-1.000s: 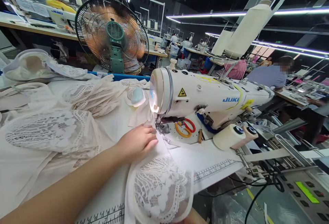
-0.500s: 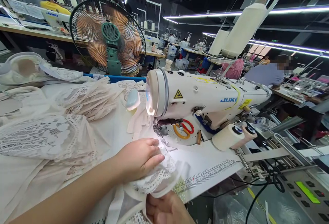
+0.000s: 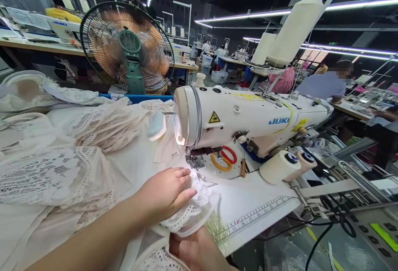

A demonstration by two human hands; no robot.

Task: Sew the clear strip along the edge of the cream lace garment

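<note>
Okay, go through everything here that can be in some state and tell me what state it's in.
Left hand: flat on the lace piece.
Right hand: gripping the lace from below.
Lace piece: bunched before the needle.
Sewing machine: lamp lit.
Fan: spinning, blades blurred.
Scissors: lying closed.

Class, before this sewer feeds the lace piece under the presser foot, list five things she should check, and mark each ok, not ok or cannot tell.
1. Left hand flat on the lace piece: ok.
2. Right hand grips the lace's lower edge: ok.
3. Lace edge lying under the presser foot: not ok, it sits in front.
4. Scissors clear of the feed path: ok, they lie behind the needle.
5. Needle threaded: cannot tell.
6. Sewing machine lamp lit: ok.
</note>
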